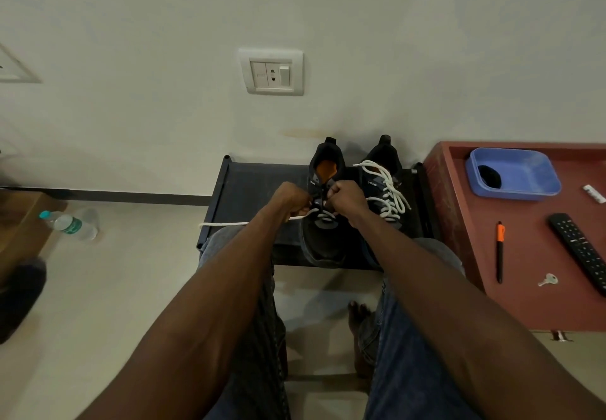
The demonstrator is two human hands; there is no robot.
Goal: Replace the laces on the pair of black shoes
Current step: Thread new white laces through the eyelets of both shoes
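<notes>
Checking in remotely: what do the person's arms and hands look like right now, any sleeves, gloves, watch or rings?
Both forearms are bare from the frame's bottom edge to the wrists; no sleeve shows. The left hand and right hand wear no gloves. No watch, band or ring is visible, though the fingers are too small to rule out a thin ring.

We see both hands at the left shoe (323, 222) | left hand (292, 197) pinches the white lace (229, 223), its end trailing left | right hand (345, 197) grips at the eyelets | right shoe (383, 183) laced beside it, both on a dark rack (249, 183)
</notes>
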